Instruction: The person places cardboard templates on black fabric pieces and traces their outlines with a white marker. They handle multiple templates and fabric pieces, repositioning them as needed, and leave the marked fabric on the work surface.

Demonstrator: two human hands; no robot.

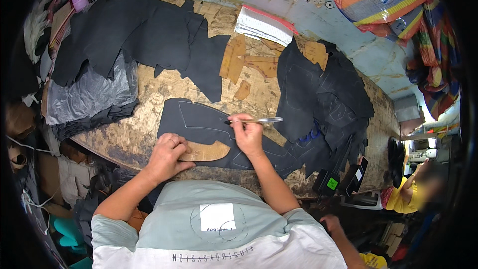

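On the worn wooden tabletop [149, 94] a dark leather piece [199, 119] lies flat at the centre, marked with pale traced outlines. The left hand [167, 155] presses down at about 7 o'clock from the piece's middle, its fingers spread and flat on a tan cardboard template [206, 151] that rests on the leather's lower edge. The right hand [247, 134], at about 4 o'clock from the piece's middle, has its fingers pinched around a silver pen [254, 120], whose tip touches the leather just beside a traced line. At 10 o'clock lies a stack of dark leather sheets [144, 35] over a grey plastic bag [89, 94]. At 2 o'clock sits another heap of marked dark pieces [318, 89], with more tan templates [249, 62] and a white notepad [264, 25] toward 1 o'clock.
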